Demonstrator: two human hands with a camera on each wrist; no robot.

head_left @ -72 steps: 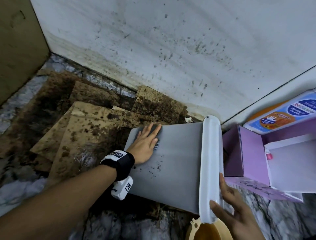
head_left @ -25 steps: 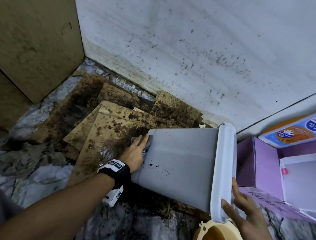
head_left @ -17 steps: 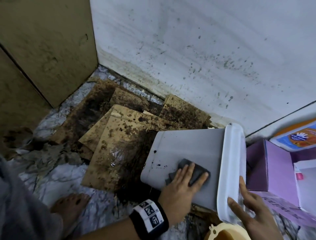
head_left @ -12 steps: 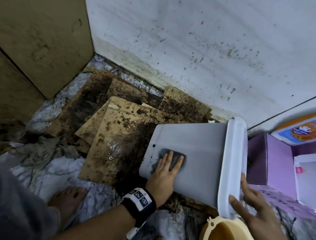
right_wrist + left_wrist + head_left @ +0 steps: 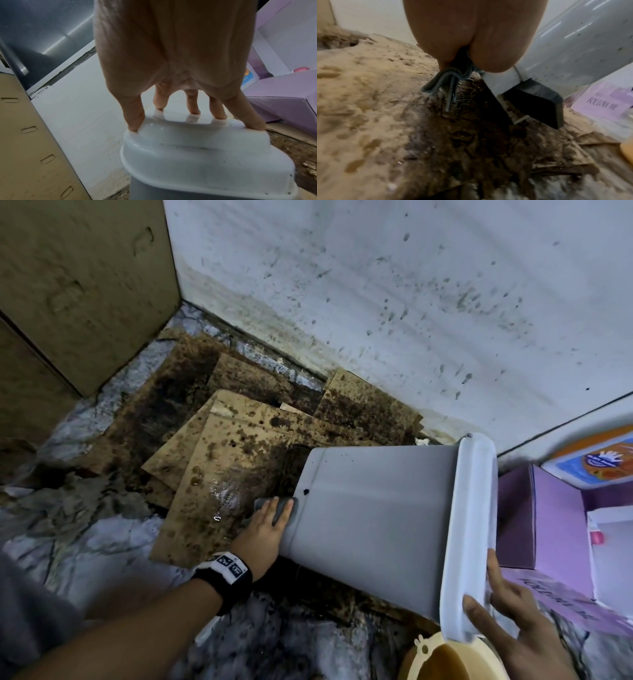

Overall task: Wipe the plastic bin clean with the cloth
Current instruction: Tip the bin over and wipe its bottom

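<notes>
A grey plastic bin (image 5: 376, 525) lies tilted on its side, its white lid (image 5: 469, 525) to the right and a few dark specks near its bottom end. My left hand (image 5: 270, 522) is at the bin's bottom edge, fingers straight over a dark grey cloth (image 5: 287, 506) pressed there. In the left wrist view a folded part of the cloth (image 5: 443, 79) hangs below my palm beside the bin (image 5: 573, 47). My right hand (image 5: 507, 621) grips the lid, thumb on its rim. Its spread fingertips (image 5: 193, 108) press on the lid (image 5: 205, 155).
Wet, dirt-stained cardboard sheets (image 5: 239, 446) cover the marble floor (image 5: 102, 542) under the bin. A spattered white wall (image 5: 411, 302) stands behind and a brown panel (image 5: 68, 285) at the left. A purple box (image 5: 548, 515) sits right of the lid; a yellow tub (image 5: 445, 659) below it.
My left hand has wiped the cloth leftwards along the bin's side, from near the lid to the bottom edge. The right hand has kept its hold on the lid.
</notes>
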